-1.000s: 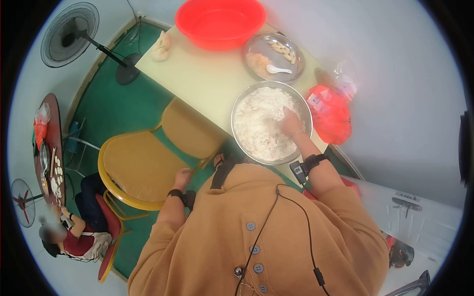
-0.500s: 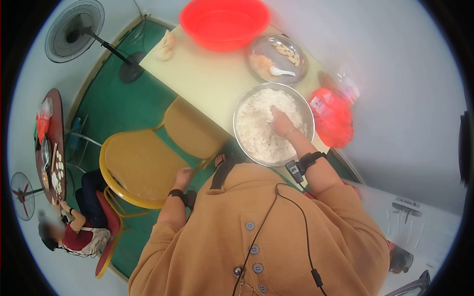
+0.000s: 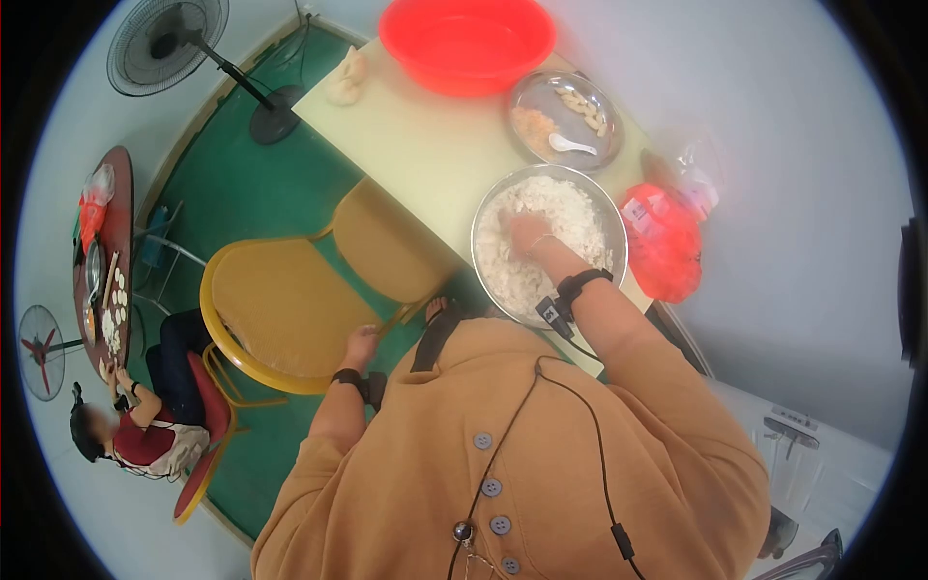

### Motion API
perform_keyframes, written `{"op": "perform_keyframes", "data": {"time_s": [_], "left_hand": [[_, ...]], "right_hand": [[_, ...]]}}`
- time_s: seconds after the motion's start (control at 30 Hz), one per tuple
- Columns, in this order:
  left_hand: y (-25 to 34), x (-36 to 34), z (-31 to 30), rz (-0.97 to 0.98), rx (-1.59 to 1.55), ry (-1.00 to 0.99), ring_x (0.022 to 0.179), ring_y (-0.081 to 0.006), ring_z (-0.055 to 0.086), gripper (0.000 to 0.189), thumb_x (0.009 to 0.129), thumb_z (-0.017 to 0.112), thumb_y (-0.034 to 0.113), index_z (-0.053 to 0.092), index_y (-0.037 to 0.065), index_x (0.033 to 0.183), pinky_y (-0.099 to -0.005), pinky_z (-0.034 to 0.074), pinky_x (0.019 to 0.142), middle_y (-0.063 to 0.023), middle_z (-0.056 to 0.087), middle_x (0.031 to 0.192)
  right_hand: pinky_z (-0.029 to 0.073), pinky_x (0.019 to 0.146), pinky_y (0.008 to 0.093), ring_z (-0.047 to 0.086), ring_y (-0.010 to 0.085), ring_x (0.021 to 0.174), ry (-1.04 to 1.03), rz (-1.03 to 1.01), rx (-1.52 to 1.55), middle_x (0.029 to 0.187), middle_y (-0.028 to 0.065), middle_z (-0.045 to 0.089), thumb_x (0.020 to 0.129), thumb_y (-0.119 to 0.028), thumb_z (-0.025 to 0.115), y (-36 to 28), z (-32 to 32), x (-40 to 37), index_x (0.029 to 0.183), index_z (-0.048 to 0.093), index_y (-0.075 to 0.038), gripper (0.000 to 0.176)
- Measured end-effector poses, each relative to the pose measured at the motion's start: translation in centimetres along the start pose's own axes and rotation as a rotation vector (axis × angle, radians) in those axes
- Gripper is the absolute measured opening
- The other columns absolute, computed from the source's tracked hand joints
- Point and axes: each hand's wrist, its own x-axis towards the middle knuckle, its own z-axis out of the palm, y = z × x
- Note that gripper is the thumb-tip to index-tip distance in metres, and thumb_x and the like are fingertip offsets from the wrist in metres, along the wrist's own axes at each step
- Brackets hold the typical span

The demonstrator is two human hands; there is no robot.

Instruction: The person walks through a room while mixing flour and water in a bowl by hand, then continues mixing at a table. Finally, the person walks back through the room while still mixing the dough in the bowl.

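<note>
The right hand [image 3: 530,235] was down inside the big steel bowl [image 3: 480,275], its fingers sunk into the white floury mass [image 3: 572,208] that filled the bowl. With the fingertips buried, it could not be told whether they were spread or closed on a handful. A dark strap [image 3: 577,283] sat on that wrist, just over the bowl's near rim. The bowl stood at the near end of the pale table [image 3: 425,145], close to the near edge and just in front of the person's tan coat [image 3: 503,435]. The left hand [image 3: 361,343] hung low off the table, touching the rim of the yellow chair [image 3: 280,314] at the table's left edge. Its fingers were loosely bent, and whether they gripped the rim or only rested on it could not be made out. A second padded chair [image 3: 382,242] stood just beside the first, tucked against the same edge. A red plastic bag [image 3: 667,242] lay at the right edge, just beside the bowl. Further along that edge sat a smaller steel plate [image 3: 527,97] holding some pale dumplings and a white spoon [image 3: 570,147]. A red basin [image 3: 467,39] took up the far end, and a lump of dough [image 3: 346,82] lay at the far left corner. On the green floor beyond that corner stood a pedestal fan [image 3: 164,43]. Well apart, at the left, another person [image 3: 135,440] sat at a round dark table [image 3: 121,208] with rows of small white pieces on it.
</note>
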Motion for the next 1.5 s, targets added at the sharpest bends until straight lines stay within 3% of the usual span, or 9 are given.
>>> {"op": "perform_keyframes", "data": {"time_s": [0.17,0.3,0.5,0.8,0.9,0.97,1.1,1.23,1.5], "left_hand": [[0.8,0.6,0.3,-0.003,0.005,-0.011,0.094,-0.0220,0.055,0.044,0.078,0.053,0.012,0.049,0.005,0.120,-0.0344,0.047,0.076,-0.0091,0.055,0.105],[0.6,1.9,0.4,-0.011,0.017,-0.014,0.091,-0.0208,0.055,0.042,0.078,0.053,0.011,0.049,0.004,0.119,-0.0339,0.047,0.074,-0.0088,0.056,0.101],[0.7,3.7,1.0,-0.015,0.046,-0.044,0.088,-0.0195,0.054,0.042,0.077,0.053,0.011,0.049,0.004,0.119,-0.0339,0.046,0.073,-0.0080,0.055,0.096],[1.3,5.4,1.5,0.022,0.080,-0.051,0.073,-0.0165,0.053,0.042,0.076,0.051,0.008,0.050,0.004,0.118,-0.0300,0.046,0.063,-0.0050,0.054,0.082],[0.2,6.3,1.5,0.049,0.069,-0.056,0.069,-0.0159,0.053,0.041,0.077,0.051,0.008,0.050,0.004,0.118,-0.0286,0.045,0.059,-0.0044,0.054,0.079],[-0.1,7.4,2.0,0.054,0.060,-0.047,0.068,-0.0158,0.053,0.041,0.077,0.052,0.009,0.050,0.003,0.118,-0.0282,0.045,0.057,-0.0044,0.055,0.078],[-0.2,6.4,2.1,0.028,0.091,-0.019,0.072,-0.0170,0.055,0.042,0.077,0.052,0.009,0.049,0.004,0.119,-0.0296,0.046,0.061,-0.0065,0.057,0.085],[-0.2,6.3,2.5,-0.006,0.050,-0.016,0.084,-0.0193,0.055,0.043,0.078,0.053,0.009,0.049,0.005,0.120,-0.0335,0.047,0.070,-0.0084,0.057,0.097],[-0.7,6.9,3.2,-0.016,-0.003,-0.014,0.090,-0.0206,0.055,0.042,0.078,0.054,0.010,0.049,0.005,0.119,-0.0362,0.046,0.076,-0.0083,0.057,0.102]], "right_hand": [[0.046,0.085,0.0376,0.056,0.0296,0.101,-0.012,-0.063,-0.041,0.102,0.0143,0.060,0.066,-0.017,0.069,0.7,2.5,2.4,0.109,0.057,-0.014,0.044],[0.046,0.084,0.0367,0.057,0.0281,0.099,0.100,-0.126,0.134,0.104,0.0131,0.060,0.068,-0.017,0.065,1.9,4.6,2.7,0.107,0.059,-0.013,0.039],[0.047,0.082,0.0368,0.059,0.0280,0.095,0.178,0.006,0.225,0.098,0.0125,0.062,0.070,-0.014,0.062,2.7,1.3,-1.6,0.107,0.058,-0.011,0.037],[0.046,0.080,0.0410,0.058,0.0340,0.090,0.167,0.013,0.291,0.092,0.0228,0.060,0.066,-0.012,0.065,6.8,3.6,-3.8,0.124,0.041,-0.005,0.064],[0.044,0.081,0.0415,0.056,0.0361,0.090,0.285,-0.111,0.336,0.092,0.0250,0.058,0.061,-0.011,0.070,6.6,4.1,-4.5,0.125,0.038,-0.002,0.072],[0.044,0.082,0.0406,0.055,0.0366,0.092,0.150,-0.250,0.366,0.094,0.0242,0.056,0.057,-0.011,0.073,7.2,4.6,-3.1,0.126,0.038,-0.005,0.077],[0.044,0.082,0.0391,0.054,0.0365,0.093,0.054,-0.290,0.242,0.095,0.0210,0.056,0.054,-0.011,0.076,4.4,4.8,-3.1,0.126,0.041,-0.010,0.080],[0.043,0.080,0.0474,0.057,0.0311,0.096,-0.120,-0.272,-0.018,0.100,0.0157,0.057,0.073,-0.011,0.058,0.9,5.2,-1.4,0.121,0.048,-0.023,0.051],[0.046,0.078,0.0480,0.058,0.0306,0.098,0.114,-0.105,-0.134,0.102,0.0154,0.058,0.074,-0.012,0.058,0.3,6.5,3.4,0.105,0.060,-0.016,0.032]]}}
